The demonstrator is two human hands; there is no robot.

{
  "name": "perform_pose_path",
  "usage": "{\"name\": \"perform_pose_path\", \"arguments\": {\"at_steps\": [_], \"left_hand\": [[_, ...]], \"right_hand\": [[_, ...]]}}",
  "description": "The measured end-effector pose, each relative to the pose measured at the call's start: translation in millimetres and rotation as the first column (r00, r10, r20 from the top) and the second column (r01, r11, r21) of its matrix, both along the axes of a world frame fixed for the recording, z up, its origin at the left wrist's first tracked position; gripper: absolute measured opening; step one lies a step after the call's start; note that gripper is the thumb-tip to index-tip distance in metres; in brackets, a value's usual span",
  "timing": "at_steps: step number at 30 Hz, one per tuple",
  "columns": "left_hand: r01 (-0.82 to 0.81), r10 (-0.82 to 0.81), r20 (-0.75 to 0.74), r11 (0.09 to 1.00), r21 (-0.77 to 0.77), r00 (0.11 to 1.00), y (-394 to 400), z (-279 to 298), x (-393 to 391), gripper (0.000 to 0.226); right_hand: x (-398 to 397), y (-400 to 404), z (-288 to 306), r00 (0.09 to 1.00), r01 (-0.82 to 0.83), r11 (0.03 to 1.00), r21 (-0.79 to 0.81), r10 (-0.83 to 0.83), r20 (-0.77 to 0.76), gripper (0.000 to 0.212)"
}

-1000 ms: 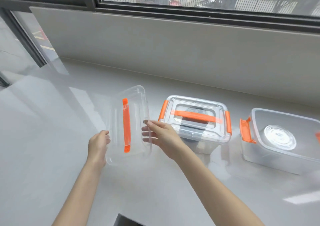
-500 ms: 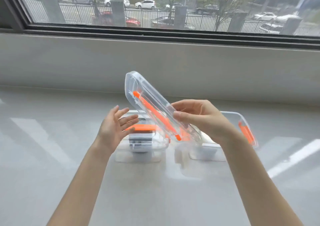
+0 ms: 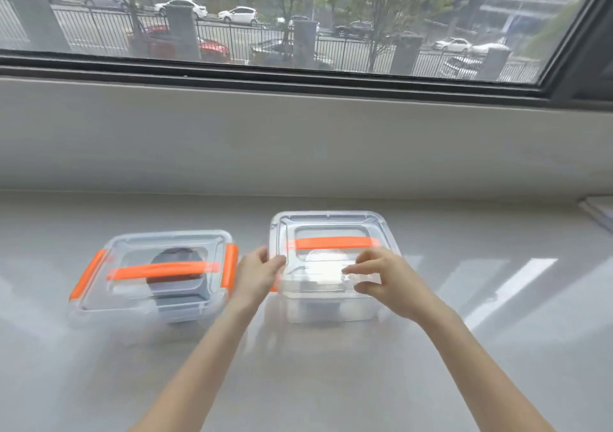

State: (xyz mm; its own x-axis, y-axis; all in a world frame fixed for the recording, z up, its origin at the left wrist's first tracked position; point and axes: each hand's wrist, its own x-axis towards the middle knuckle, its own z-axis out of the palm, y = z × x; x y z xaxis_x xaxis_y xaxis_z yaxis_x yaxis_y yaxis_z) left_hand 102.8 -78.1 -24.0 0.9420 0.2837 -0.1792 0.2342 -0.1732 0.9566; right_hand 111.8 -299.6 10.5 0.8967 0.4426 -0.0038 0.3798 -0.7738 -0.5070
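A clear lid [image 3: 331,224] with an orange handle strip [image 3: 331,242] lies on top of the clear right-hand box [image 3: 331,310] on the pale counter. My left hand [image 3: 257,275] grips the lid's left edge, fingers curled over its rim. My right hand [image 3: 388,282] is over the lid's near right part, index finger on top and thumb at the front edge, pinching it. An orange side latch shows just behind my left hand. To the left stands a second clear box [image 3: 159,302], lid on, with orange latches at both sides and a dark object inside.
The glossy counter [image 3: 298,382] runs up to a grey wall under a wide window [image 3: 298,17]. Something flat and pale [image 3: 600,211] lies at the far right edge.
The lid, held tilted in the air by my right hand, now lies flat on the right box. My left hand moved from open beside it to its left edge. The view shifted right.
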Motion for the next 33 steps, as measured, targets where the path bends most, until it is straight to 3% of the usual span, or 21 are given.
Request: {"name": "perform_pose_path", "arguments": {"at_steps": [4,8,13,14,17,19,22,24,28,33], "left_hand": [[0.002,-0.017,0.044,0.944,0.329,0.999,-17.1,-15.1,-2.3,0.018],[-0.022,-0.027,0.105,0.899,0.437,0.994,-20.5,-17.7,-4.4,0.024],[-0.072,0.064,0.038,0.963,0.26,0.997,-25.5,-15.1,-8.5,0.023],[-0.09,0.093,-0.003,0.971,0.22,0.996,-23.8,-16.8,-7.3,0.028],[-0.15,0.16,-0.188,0.987,0.064,0.969,-15.7,-24.9,-3.1,0.076],[-0.187,0.178,-0.242,0.982,-0.015,0.954,-13.8,-30.6,-0.5,0.086],[-0.175,0.177,-0.212,0.984,0.03,0.961,-14.2,-34.5,-1.1,0.063],[-0.168,0.174,-0.12,0.984,0.053,0.977,-13.9,-32.9,-2.0,0.035],[-0.191,0.188,0.037,0.968,0.16,0.981,-16.0,-27.1,-1.4,0.016],[-0.193,0.131,0.163,0.865,0.463,0.978,-26.4,-26.4,-0.5,0.034]], "right_hand": [[6.4,-10.0,-21.8,0.999,-0.031,0.999,-0.027,0.03,-0.03,0.03],[8.5,-11.7,-34.7,0.998,-0.048,0.999,0.006,0.048,-0.051,0.03],[12.6,-16.8,-33.5,0.99,0.002,0.989,0.151,0.019,-0.137,0.018],[15.6,-18.3,-33.4,0.992,0.067,0.977,0.202,-0.043,-0.12,0.018],[28.2,-25.9,-38.4,0.938,0.33,0.906,0.263,-0.346,0.015,0.036],[33.2,-31.5,-43.2,0.853,0.521,0.814,0.258,-0.504,-0.134,0.057],[42.6,-41.5,-58.4,0.688,0.71,0.634,0.306,-0.534,-0.491,0.075],[46.5,-45.4,-66.3,0.63,0.755,0.566,0.332,-0.484,-0.608,0.073],[48.8,-44.2,-65.7,0.657,0.746,0.536,0.394,-0.501,-0.563,0.039],[47.5,-47.1,-65.8,0.619,0.777,0.476,0.411,-0.461,-0.636,0.037]]}}
